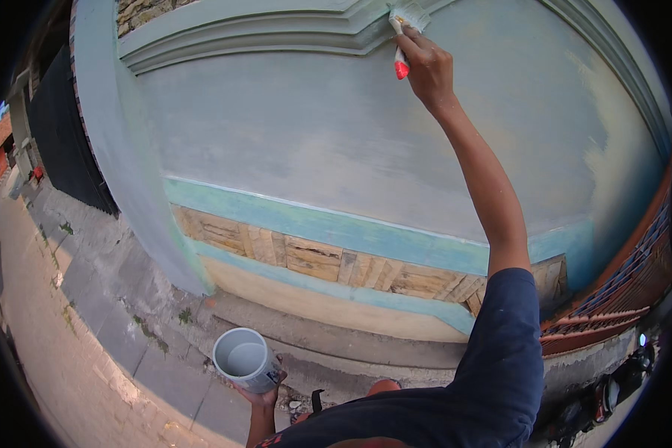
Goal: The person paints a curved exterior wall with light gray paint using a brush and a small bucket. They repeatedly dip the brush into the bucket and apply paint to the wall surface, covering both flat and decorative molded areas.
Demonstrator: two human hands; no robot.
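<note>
My right hand (430, 70) is raised high and grips a paintbrush (401, 70) with a pale handle and a red end. Its wide, paint-coated bristles lie against the grey-green moulding (364, 36) at the top of the wall. Down at the lower left, my left hand (264, 393) supports a grey paint bucket (257, 381) from beneath and around its side. Light grey paint shows inside the bucket. Between the two hands stretches the wall panel (325, 123), coated in streaky grey with a yellowish patch at its right.
Below the panel run a turquoise ledge (313, 221) and a band of stone cladding (313, 260). A concrete step (336, 330) lines the wall's foot. A pillar (123, 145) and dark gate (61, 134) stand left; a reddish metal fence (610, 302) and motorcycle (599, 397) are at right.
</note>
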